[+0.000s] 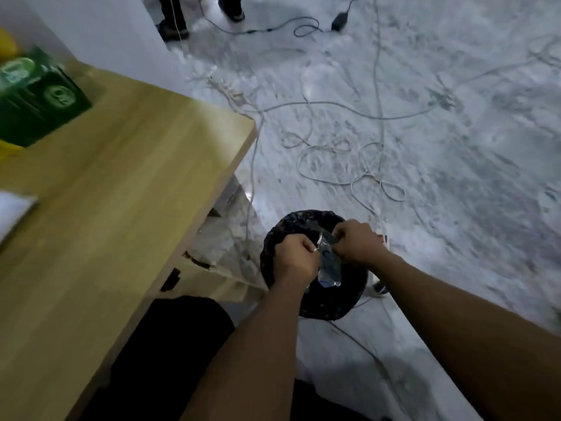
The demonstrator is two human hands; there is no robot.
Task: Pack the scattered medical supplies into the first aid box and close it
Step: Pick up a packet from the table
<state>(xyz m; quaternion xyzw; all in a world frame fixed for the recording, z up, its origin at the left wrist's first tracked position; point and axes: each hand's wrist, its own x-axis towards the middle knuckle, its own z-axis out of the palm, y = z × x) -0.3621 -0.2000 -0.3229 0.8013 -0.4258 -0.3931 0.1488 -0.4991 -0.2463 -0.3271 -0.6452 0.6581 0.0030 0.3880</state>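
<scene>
Pale floor [455, 177] crossed by cables [334, 104], wooden tabletop [121, 208] at left, black-lined bin [334, 305] set just off its edge, green box [39, 101] set far left on the tabletop, print blurred, foil packet [329, 265] pinched over the bin by left hand [296, 259] and right hand [355, 241].

— Where are we working?
— We seem to be in a workroom or lab. Loose white cables [381, 118] sprawl over the pale floor [455, 208], with a power adapter [339, 20] among them, and a black-lined bin [328, 308] stands off our wooden worktop's [136, 192] corner.
</scene>
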